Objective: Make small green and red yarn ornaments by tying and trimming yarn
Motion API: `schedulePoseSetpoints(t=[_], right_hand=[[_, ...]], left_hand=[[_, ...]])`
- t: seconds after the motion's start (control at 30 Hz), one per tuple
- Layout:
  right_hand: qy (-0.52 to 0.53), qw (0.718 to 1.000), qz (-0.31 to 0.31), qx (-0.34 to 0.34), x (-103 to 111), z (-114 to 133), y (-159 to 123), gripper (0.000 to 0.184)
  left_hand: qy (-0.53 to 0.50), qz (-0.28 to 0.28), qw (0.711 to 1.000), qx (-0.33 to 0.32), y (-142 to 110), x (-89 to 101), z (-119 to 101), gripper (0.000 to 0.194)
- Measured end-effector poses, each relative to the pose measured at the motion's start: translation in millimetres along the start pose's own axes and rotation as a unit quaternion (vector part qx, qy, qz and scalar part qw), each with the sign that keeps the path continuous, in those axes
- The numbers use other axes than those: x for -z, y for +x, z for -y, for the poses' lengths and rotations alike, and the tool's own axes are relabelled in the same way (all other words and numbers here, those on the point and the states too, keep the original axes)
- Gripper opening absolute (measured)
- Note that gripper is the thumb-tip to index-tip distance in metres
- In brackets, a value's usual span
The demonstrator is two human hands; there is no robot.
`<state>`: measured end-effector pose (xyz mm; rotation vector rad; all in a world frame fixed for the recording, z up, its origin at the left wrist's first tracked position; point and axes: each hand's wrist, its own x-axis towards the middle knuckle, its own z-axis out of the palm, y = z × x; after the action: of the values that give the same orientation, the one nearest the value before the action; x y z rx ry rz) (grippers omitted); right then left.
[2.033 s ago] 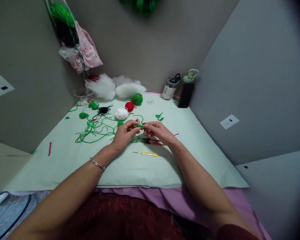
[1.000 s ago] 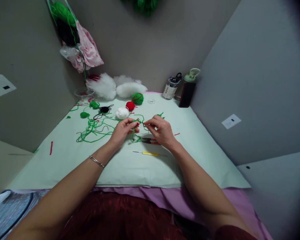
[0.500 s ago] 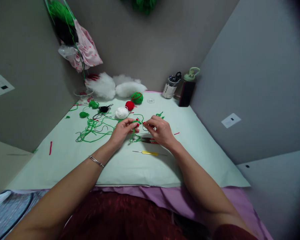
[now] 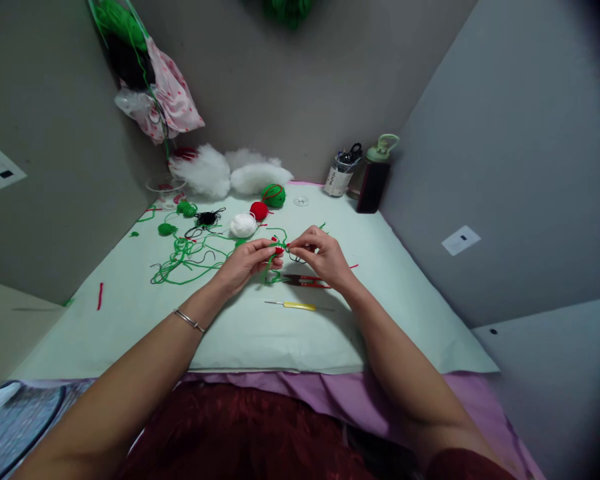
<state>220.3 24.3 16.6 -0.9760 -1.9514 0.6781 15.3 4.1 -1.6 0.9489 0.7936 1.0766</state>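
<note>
A small red-and-green yarn piece [image 4: 279,249] is stretched between both hands above the middle of the table. My left hand [image 4: 253,260] is closed, pinching its left side between thumb and fingers, and a green strand hangs below. At its right end, the fingertips of my right hand [image 4: 320,255] pinch a red and green bit; a dark strand loops beneath them. Red thread snips [image 4: 307,281] lie just under my right hand. Closer to me rests a crochet hook [image 4: 299,306] with a yellow handle.
Loose green yarn [image 4: 185,260] sprawls left of my hands. Behind are a white yarn ball [image 4: 243,225], a red yarn ball [image 4: 259,211] and a green yarn ball [image 4: 274,195]. White stuffing [image 4: 205,172], a pen holder [image 4: 338,180] and a bottle [image 4: 374,180] line the back wall.
My right hand has shifted slightly to the right and its fingers have changed position, showing more of the snips. More red of the yarn piece shows between the hands.
</note>
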Motion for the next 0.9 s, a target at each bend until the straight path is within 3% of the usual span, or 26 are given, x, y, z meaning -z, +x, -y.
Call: schedulePoseSetpoints(t=[0.43,0.67,0.9], right_hand=[[0.065,0.997,0.001,-0.031,-8,-6,1,0.005],[0.056,0.997,0.060,-0.016,0,-10,1,0.012],[-0.049,0.999,-0.003,-0.004,-5,-11,1,0.010]], left_hand=[[-0.015,-0.016,1.000,-0.014,0,-3.2,1,0.029],[-0.014,-0.016,1.000,-0.013,-1,-3.7,0,0.028],[0.023,-0.027,0.999,-0.030,0,-1.7,4,0.029]])
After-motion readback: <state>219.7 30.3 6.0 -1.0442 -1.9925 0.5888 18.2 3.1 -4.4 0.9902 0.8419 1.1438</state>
